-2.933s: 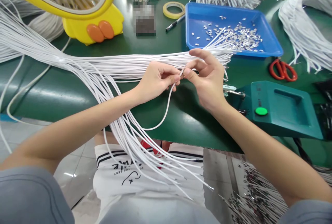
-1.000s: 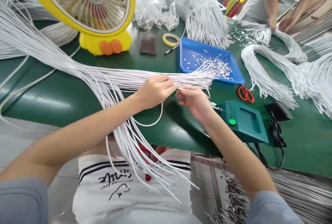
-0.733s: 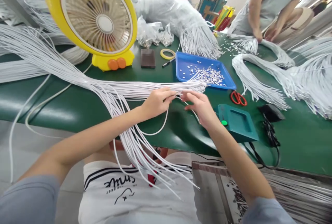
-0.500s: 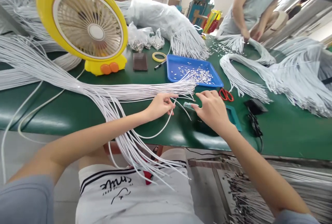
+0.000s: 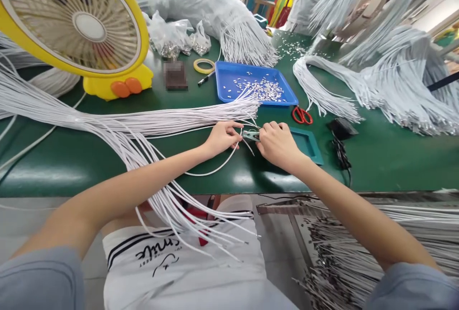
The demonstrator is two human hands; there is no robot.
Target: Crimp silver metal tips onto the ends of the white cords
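Observation:
My left hand (image 5: 223,138) pinches a white cable (image 5: 229,158) between thumb and fingers, just over the green table. My right hand (image 5: 278,143) is closed around small pliers (image 5: 250,135) with pale jaws. Those jaws point left and meet the cable at my left fingertips; whether they bite on it I cannot tell. Behind my hands lies a thick bundle of white cables (image 5: 179,117), its ends reaching a blue tray (image 5: 224,92) of small white and metallic pieces. Other cables (image 5: 158,190) from the bundle hang over the table edge onto my lap.
A yellow fan (image 5: 141,78) stands at left. Tape (image 5: 203,66), a marker (image 5: 206,78), red-handled scissors (image 5: 301,116), a teal tray (image 5: 317,154) and a black adapter (image 5: 342,129) lie around. Bagged cables (image 5: 201,4) lie behind; more cables (image 5: 401,85) are piled at right, near a co-worker.
My right hand has moved left, bringing the pliers to the cable at my left fingertips. My view has shifted. At the back right, cables are now lifted up.

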